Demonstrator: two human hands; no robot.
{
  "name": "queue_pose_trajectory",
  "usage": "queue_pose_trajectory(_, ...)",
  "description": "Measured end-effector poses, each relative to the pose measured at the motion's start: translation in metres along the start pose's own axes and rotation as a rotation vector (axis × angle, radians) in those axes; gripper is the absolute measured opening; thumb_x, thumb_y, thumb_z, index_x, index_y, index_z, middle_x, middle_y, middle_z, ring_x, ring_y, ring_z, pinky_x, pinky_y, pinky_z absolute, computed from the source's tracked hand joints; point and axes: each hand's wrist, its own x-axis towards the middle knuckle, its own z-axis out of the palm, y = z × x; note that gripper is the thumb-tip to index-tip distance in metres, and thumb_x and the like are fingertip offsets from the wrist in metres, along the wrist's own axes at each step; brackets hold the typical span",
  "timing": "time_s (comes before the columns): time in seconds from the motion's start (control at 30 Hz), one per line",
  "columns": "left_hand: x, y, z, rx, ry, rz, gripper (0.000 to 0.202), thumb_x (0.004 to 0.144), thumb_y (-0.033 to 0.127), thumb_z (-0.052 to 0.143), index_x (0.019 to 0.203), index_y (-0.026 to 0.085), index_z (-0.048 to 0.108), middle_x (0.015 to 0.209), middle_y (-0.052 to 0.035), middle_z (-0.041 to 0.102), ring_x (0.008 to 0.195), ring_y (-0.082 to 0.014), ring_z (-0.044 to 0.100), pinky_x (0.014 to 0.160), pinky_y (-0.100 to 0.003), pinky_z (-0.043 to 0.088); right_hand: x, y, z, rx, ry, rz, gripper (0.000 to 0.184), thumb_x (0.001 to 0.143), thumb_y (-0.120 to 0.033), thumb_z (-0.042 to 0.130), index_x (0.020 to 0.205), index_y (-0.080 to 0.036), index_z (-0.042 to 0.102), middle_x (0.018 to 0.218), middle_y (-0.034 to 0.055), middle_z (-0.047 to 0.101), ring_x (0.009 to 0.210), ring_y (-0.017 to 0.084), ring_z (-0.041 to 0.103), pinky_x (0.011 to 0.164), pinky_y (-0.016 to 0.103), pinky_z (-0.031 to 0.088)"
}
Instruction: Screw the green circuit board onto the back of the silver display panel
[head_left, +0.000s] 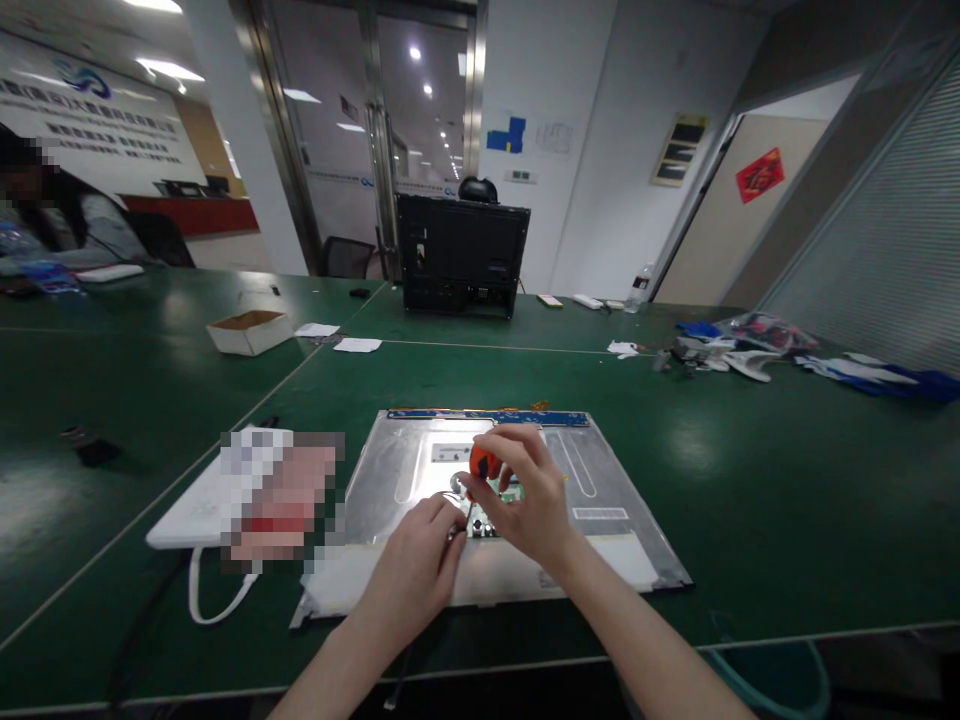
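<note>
A flat silver display panel [622,480] lies face down in front of me, with a blue circuit strip [420,415] along its far edge. At its middle is a small green circuit board [486,528], partly covered by my hands. My right hand [529,495] grips the orange handle of a screwdriver [482,461]; its shaft points down at the board. Beside the shaft, my left hand [424,545] rests low over the panel with thumb and fingers closed. What those fingers pinch is mostly hidden.
Left of the panel lies a white device [199,500] with a white cable [196,590]. Further back are an open white box [251,333], a black monitor casing [465,255] and gloves and bags [757,340] at right. Another person [75,215] sits far left.
</note>
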Motion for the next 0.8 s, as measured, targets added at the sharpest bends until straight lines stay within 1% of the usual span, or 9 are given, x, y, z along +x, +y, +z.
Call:
queue_pose_trajectory(0.1, -0.0004, 0.0009, -0.0001, 0.006, -0.002, -0.001, 0.012, 0.088, 0.015, 0.043, 0.087, 0.02, 0.054, 0.093, -0.0071, 0.058, 0.087, -0.024, 0.057, 0.075, -0.037, 0.046, 0.0011, -0.0011, -0.0013, 0.006, -0.011, 0.0, 0.035, 0.085, -0.018, 0.062, 0.117, -0.027, 0.055, 0.104, 0.0044, 0.058, 0.064, 0.009, 0.059, 0.053, 0.025, 0.054)
queue_pose_trajectory(0.23, -0.0006, 0.001, -0.0003, 0.003, -0.008, 0.008, 0.013, 0.088, 0.015, 0.043, 0.089, 0.02, 0.055, 0.094, -0.0072, 0.058, 0.088, -0.0241, 0.056, 0.076, -0.038, 0.046, 0.0012, -0.0025, -0.0031, 0.032, -0.065, 0.004, 0.043, 0.084, -0.011, 0.054, 0.124, -0.025, 0.049, 0.104, 0.0054, 0.063, 0.064, 0.01, 0.06, 0.048, 0.022, 0.05)
queue_pose_trajectory(0.3, -0.0004, 0.0003, -0.0001, 0.001, -0.011, 0.01, 0.014, 0.088, 0.015, 0.043, 0.09, 0.02, 0.055, 0.094, -0.0071, 0.058, 0.088, -0.024, 0.056, 0.077, -0.038, 0.046, 0.0007, -0.0025, -0.0033, 0.034, -0.066, 0.007, 0.043, 0.084, -0.012, 0.054, 0.124, -0.025, 0.046, 0.101, 0.0046, 0.065, 0.062, 0.01, 0.06, 0.046, 0.021, 0.049)
queue_pose_trajectory(0.43, 0.0003, -0.0006, 0.0004, 0.012, -0.007, 0.002, 0.013, 0.088, 0.015, 0.043, 0.088, 0.02, 0.055, 0.092, -0.0067, 0.058, 0.086, -0.0238, 0.057, 0.075, -0.037, 0.046, -0.0014, -0.0005, -0.0013, 0.05, -0.015, 0.027, 0.038, 0.083, -0.02, 0.063, 0.116, -0.025, 0.044, 0.096, 0.0029, 0.067, 0.06, 0.01, 0.061, 0.047, 0.021, 0.048)
queue_pose_trajectory(0.57, 0.0, -0.0003, 0.0012, 0.013, -0.005, 0.002, 0.013, 0.088, 0.015, 0.043, 0.088, 0.02, 0.055, 0.092, -0.0069, 0.058, 0.086, -0.0236, 0.057, 0.075, -0.037, 0.046, -0.0033, 0.0, 0.0003, 0.092, -0.002, 0.052, 0.04, 0.082, -0.015, 0.06, 0.116, -0.024, 0.042, 0.102, 0.0052, 0.066, 0.061, 0.009, 0.06, 0.047, 0.02, 0.048)
queue_pose_trajectory(0.73, -0.001, -0.0016, 0.0021, 0.006, -0.001, 0.013, 0.013, 0.088, 0.015, 0.043, 0.089, 0.02, 0.054, 0.093, -0.0072, 0.058, 0.088, -0.0238, 0.057, 0.076, -0.038, 0.046, -0.0019, -0.0014, -0.0009, 0.065, -0.031, 0.041, 0.041, 0.083, -0.015, 0.057, 0.121, -0.023, 0.043, 0.095, 0.0036, 0.065, 0.061, 0.009, 0.059, 0.049, 0.021, 0.049)
queue_pose_trajectory(0.8, -0.0011, -0.0017, 0.0019, 0.001, -0.001, 0.016, 0.013, 0.088, 0.016, 0.042, 0.089, 0.02, 0.054, 0.093, -0.0073, 0.058, 0.088, -0.0238, 0.057, 0.077, -0.038, 0.047, -0.0008, -0.0013, -0.0017, 0.065, -0.045, 0.019, 0.041, 0.084, -0.015, 0.057, 0.122, -0.024, 0.044, 0.098, 0.0043, 0.065, 0.066, 0.011, 0.06, 0.05, 0.021, 0.05)
